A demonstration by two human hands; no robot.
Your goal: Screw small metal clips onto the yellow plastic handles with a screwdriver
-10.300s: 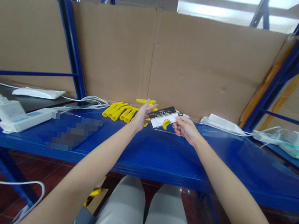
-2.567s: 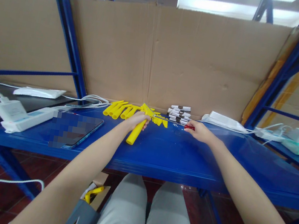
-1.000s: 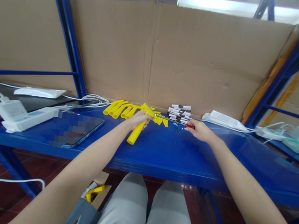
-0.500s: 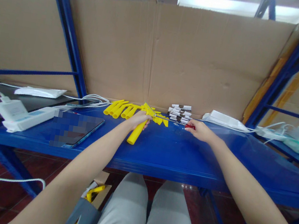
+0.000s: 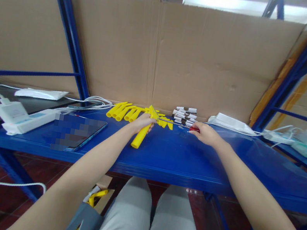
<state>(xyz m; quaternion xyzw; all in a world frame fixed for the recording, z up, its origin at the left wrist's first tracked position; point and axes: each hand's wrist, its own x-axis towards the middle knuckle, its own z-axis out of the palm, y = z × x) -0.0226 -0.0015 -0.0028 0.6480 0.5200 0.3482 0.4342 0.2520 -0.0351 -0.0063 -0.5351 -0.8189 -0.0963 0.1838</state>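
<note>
My left hand [image 5: 145,121] is closed around a yellow plastic handle [image 5: 139,138], its round tube end slanting down toward the shelf's front. My right hand [image 5: 205,134] grips a screwdriver by its red handle [image 5: 195,129]. The screwdriver's thin metal shaft [image 5: 174,123] points left and meets the upper part of the yellow handle beside my left fingers; the exact contact is too small to make out. Behind my left hand lie several similar yellow handles [image 5: 121,112] in a row. Small yellow pieces [image 5: 166,122] lie just right of it, under the shaft.
White-and-dark wrapped pieces [image 5: 185,116] are stacked against the cardboard wall [image 5: 203,60]. A tablet-like device [image 5: 88,135] and a white power strip [image 5: 33,120] occupy the left of the blue shelf [image 5: 180,162]. A white packet [image 5: 231,124] lies at back right. Tiny bits lie near the screwdriver.
</note>
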